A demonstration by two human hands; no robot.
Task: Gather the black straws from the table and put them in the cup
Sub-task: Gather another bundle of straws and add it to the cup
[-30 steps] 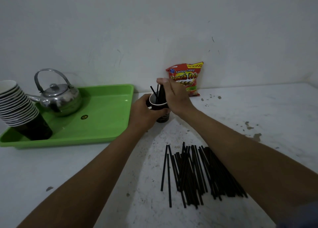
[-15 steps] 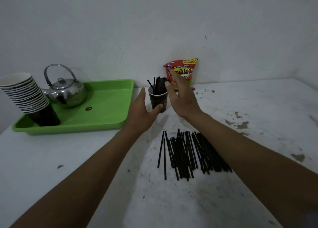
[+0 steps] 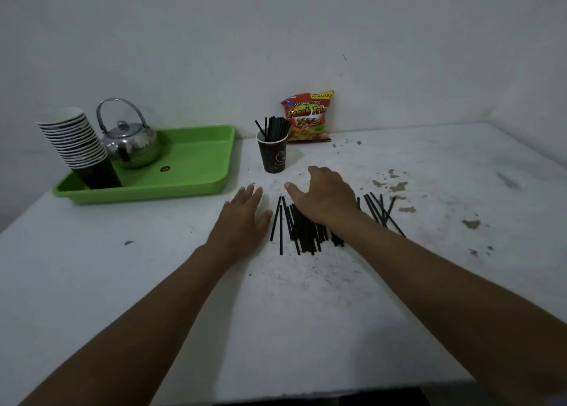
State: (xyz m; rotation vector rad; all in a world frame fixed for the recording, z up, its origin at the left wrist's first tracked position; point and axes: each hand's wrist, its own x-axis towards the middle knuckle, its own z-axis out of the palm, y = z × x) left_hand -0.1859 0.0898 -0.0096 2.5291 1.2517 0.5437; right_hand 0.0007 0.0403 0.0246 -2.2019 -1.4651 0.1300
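A dark paper cup (image 3: 272, 155) stands upright on the white table (image 3: 306, 313), with several black straws (image 3: 273, 128) sticking out of it. A pile of loose black straws (image 3: 302, 231) lies flat in front of it. My right hand (image 3: 325, 195) hovers over the middle of that pile, fingers spread and curved down, hiding part of it. Beside the pile's left edge, my left hand (image 3: 245, 218) lies flat and open on the table. Neither hand holds a straw that I can see.
A green tray (image 3: 196, 172) at the left carries a metal kettle (image 3: 130, 142) and a leaning stack of paper cups (image 3: 76, 145). A red snack bag (image 3: 308, 116) leans on the wall behind the cup. The table's front edge (image 3: 337, 396) runs near me.
Both hands left the cup and drew back toward me. The right hand now sits over the straw pile, the left beside it. The cup stands alone.
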